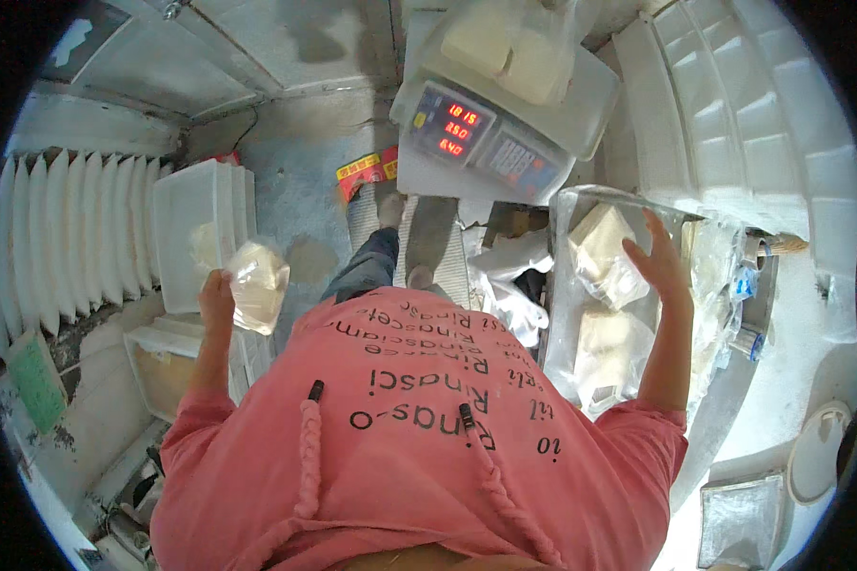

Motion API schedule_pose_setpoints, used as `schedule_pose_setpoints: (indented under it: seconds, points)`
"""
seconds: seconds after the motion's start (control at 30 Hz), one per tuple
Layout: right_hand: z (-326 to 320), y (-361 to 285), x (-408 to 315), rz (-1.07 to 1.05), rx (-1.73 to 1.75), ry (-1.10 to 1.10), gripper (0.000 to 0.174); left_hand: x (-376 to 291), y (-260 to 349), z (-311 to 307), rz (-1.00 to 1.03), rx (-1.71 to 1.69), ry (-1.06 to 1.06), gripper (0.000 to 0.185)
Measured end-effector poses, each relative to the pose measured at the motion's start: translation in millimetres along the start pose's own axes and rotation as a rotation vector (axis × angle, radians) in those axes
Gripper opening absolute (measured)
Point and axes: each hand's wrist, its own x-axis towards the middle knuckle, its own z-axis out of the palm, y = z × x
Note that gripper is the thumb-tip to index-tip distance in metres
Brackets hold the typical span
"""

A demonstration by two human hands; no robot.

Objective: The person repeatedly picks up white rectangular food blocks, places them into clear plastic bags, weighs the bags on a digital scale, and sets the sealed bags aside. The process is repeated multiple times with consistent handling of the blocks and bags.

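My left hand [218,287] pinches a clear plastic bag [258,289] with pale yellow, flat-looking contents. The bag hangs beside a stack of white plastic crates [191,235]. My right hand [660,260] is raised with its fingers apart and nothing in it. It is over the right side of a long clear-lined tray [563,285], close to a bagged pale block [603,246]. A second bagged pale block [614,342] lies nearer to me in the same tray. Whether the right fingertips touch the first bag I cannot tell.
A digital scale [485,146] with a lit red display carries a translucent tub [593,107] and bagged pale blocks [514,57]. White stacked sacks or trays [78,235] line the left. Further crates [164,371] stand below my left arm. A red-yellow carton [364,171] lies on the floor.
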Motion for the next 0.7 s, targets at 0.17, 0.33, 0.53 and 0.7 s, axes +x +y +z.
schedule_pose_setpoints:
  seconds: [0.17, 0.33, 0.53, 0.7]
  points:
    - [30, 35, -27, 0.117, -0.083, -0.041, 0.06, -79, -115, 26, -0.024, 0.183, 0.012, 0.027]
    - [79, 74, -13, 0.149, -0.039, 0.091, 0.043, -116, -146, 12, -0.326, 0.149, -0.024, 0.027]
    - [88, 199, 2, -0.136, -0.484, 0.036, 0.032, -142, -227, 27, -0.424, 0.074, 0.035, 0.021]
    - [28, 76, 25, 0.034, -0.086, 0.062, 0.032, -178, -283, 52, -0.813, 0.072, 0.203, 0.032]
